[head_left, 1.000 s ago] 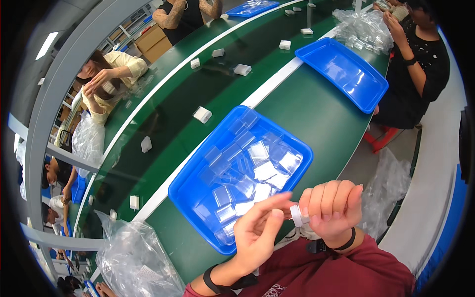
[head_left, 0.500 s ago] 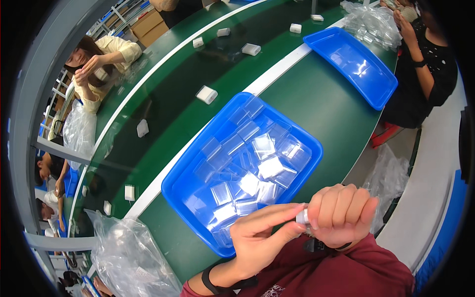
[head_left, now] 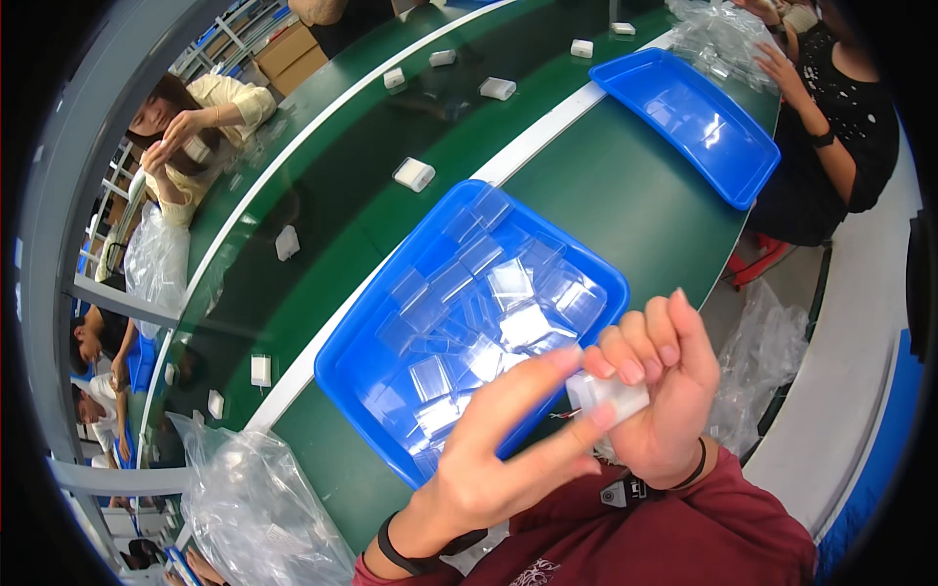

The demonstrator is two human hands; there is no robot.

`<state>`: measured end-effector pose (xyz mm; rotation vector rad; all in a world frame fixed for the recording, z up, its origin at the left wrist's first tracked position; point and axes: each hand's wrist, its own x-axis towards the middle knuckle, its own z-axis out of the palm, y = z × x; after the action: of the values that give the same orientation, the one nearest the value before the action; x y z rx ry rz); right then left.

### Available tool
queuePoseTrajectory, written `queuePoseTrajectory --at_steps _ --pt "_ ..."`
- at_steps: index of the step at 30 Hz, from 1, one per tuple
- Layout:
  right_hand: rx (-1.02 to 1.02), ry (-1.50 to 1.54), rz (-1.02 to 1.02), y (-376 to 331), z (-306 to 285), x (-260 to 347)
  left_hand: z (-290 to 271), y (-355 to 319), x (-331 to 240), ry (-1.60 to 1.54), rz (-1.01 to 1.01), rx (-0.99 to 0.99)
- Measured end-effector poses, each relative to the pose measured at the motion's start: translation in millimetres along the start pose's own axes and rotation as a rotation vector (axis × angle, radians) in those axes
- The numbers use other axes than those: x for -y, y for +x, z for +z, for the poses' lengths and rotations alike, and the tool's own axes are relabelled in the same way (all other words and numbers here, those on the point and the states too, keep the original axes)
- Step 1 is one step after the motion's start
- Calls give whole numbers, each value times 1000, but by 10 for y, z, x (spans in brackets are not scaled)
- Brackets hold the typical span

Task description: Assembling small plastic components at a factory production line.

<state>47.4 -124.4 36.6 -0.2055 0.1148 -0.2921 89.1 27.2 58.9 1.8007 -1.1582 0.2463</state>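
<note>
My right hand (head_left: 660, 391) is closed around a small white block in a clear case (head_left: 616, 398), with thin wires showing at its near left end. My left hand (head_left: 498, 444) comes up beside it, thumb and index finger stretched apart. Its thumb tip lies over the block's near side and looks slightly blurred. Just beyond both hands, a blue tray (head_left: 337, 352) holds many loose clear plastic cases (head_left: 508, 283).
A green conveyor belt (head_left: 332, 195) carries several white blocks (head_left: 414, 175). Another blue tray (head_left: 703, 127) stands at the far right. Clear plastic bags lie at the near left (head_left: 259, 498) and hang at right (head_left: 757, 371). Co-workers sit across and at right.
My hands have moved apart, the left fingers opening from a pinch. More of the white block now shows in my right hand, whose fingers have loosened from a tight fist.
</note>
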Motion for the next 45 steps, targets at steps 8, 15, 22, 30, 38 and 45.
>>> queuePoseTrajectory --at_steps 8,15,22,30,38,45 --pt "526 -460 -504 30 -233 -12 180 -248 -66 -349 -328 -122" --pt "861 -320 -372 150 -222 57 287 -331 27 -772 -384 -248" --pt "813 -620 -655 129 -242 59 372 -336 1 -918 -479 -321" --pt "658 -357 -396 -35 -253 66 282 -288 45 -771 -499 -156" --pt "575 -274 -329 -30 -207 41 142 -170 -12 -522 -484 -58" --pt "874 -263 -293 70 -221 100 178 -167 -1 -476 -227 -71"
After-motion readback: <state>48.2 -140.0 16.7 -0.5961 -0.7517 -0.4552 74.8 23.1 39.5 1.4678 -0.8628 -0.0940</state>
